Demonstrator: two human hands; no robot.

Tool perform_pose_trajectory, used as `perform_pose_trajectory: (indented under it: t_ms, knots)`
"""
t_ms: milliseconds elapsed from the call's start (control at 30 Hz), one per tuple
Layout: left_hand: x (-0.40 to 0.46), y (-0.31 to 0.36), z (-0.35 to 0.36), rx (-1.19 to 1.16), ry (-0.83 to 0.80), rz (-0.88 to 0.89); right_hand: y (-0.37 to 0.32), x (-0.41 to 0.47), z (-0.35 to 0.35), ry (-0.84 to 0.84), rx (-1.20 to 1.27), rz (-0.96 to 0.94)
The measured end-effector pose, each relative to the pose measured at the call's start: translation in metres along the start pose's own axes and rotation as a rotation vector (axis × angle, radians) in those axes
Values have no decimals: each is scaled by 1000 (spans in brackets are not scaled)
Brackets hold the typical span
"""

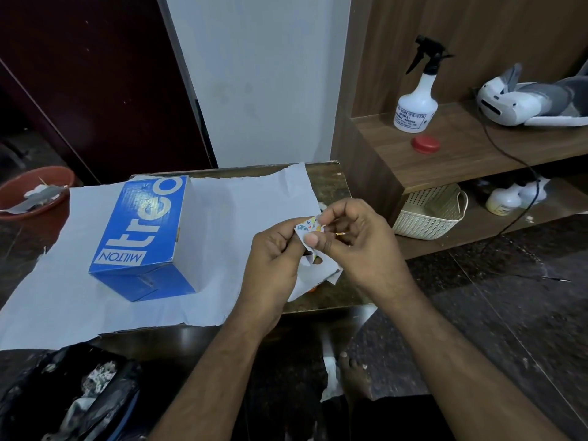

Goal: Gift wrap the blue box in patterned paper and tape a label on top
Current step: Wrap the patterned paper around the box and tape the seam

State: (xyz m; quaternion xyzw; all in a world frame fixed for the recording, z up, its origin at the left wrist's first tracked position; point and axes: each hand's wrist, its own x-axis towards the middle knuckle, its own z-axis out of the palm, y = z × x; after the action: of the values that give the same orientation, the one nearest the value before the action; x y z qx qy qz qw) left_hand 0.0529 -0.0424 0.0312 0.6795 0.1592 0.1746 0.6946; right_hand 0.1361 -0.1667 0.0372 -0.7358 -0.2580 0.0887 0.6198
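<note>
Centre-right of frame: both hands pinch patterned scrap [308, 226]; left hand [273, 253], right hand [356, 237].
Blue box [144, 237]: centre-left, on paper [241, 211], unwrapped.
Tip: peel slowly, keep scrap flat, avoid tearing.

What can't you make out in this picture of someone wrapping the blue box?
All in the head view:
- The patterned scrap: the left hand and right hand pinch it and cover most of it, so what it is stays unclear.
- The blue box: its far and underside faces are hidden.
- The spray bottle label: too small to read fully.
- The red bowl: cut off by the left edge.
</note>
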Motion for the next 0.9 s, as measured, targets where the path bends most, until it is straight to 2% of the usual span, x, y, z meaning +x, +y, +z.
perform_pose_trajectory:
  t_ms: [100,300,400,500,567,667,700,800,867,900]
  knots:
    - [0,-2,-3,-34,-28,-31,-4,-1,-2,-7,-2,-6]
    - [2,-5,-6,-161,-44,-61,-2,-1,-2,2,-160,-68]
    - [2,-6,-5,-252,-108,-93,0,0,-1,8,-103,-57]
    - [-1,2,0,-347,-101,-125,0,2,-1,129,-14,-10]
    - [-3,5,4,-159,-56,-40,0,5,-4,246,46,7]
    - [-8,3,4,431,31,209,2,9,-10,380,165,16]
    - [-10,1,3,627,6,276,5,10,-12,411,190,22]
    - [-12,-1,7,1041,-205,282,19,16,-14,474,208,62]
    - [-12,-1,10,1219,-225,271,29,18,-14,503,190,80]
    - [-13,-1,9,1215,-191,257,34,19,-14,516,163,82]
